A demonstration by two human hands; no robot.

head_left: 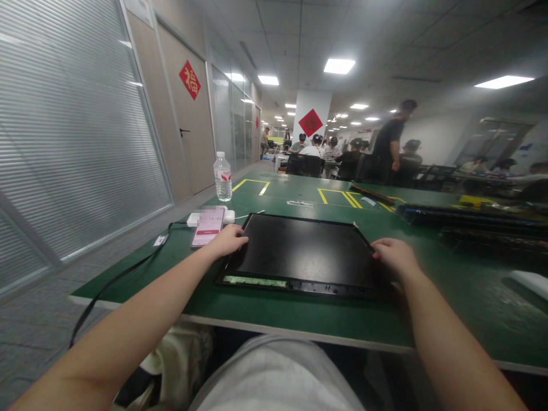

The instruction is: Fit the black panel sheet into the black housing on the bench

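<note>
A black flat display panel (303,245) lies on the green table in front of me, its dark face up. Along its near edge a green circuit board strip (256,281) shows at the left. My left hand (229,240) grips the panel's left edge, thumb and fingers closed on it. On the opposite side, my right hand (394,258) pinches the right edge of the same panel. The undersides of the fingers on both hands are hidden.
Left of the panel lie a lit phone (208,227) and a white power strip (194,220) with a black cord. A water bottle (223,177) stands behind them. Stacked dark strips (471,220) lie at the right on the green table (282,197). A person (389,140) stands beyond.
</note>
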